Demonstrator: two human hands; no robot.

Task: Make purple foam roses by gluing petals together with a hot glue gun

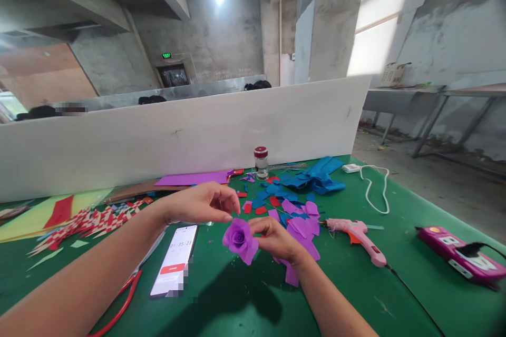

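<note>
A purple paper rose [239,239] with a spiral centre and spread petals is held above the green tabletop. My right hand [274,239] pinches it from the right, closed on its edge. Beside its upper left is my left hand [205,202], fingers loosely curled, with a gap between thumb and fingertips. That thumb tip is close to the top petal; whether they touch cannot be made out. Loose purple petals [302,231] lie behind and beneath my right hand. Further right, a pink hot glue gun [358,234] rests on the table.
A phone [174,263] showing a timer and red handles [128,295] lie left. Blue paper [316,176] and a red-lidded jar [261,162] stand behind, before a white partition [177,142]. A magenta device [460,253] with a black cable and a white cable [371,195] are right.
</note>
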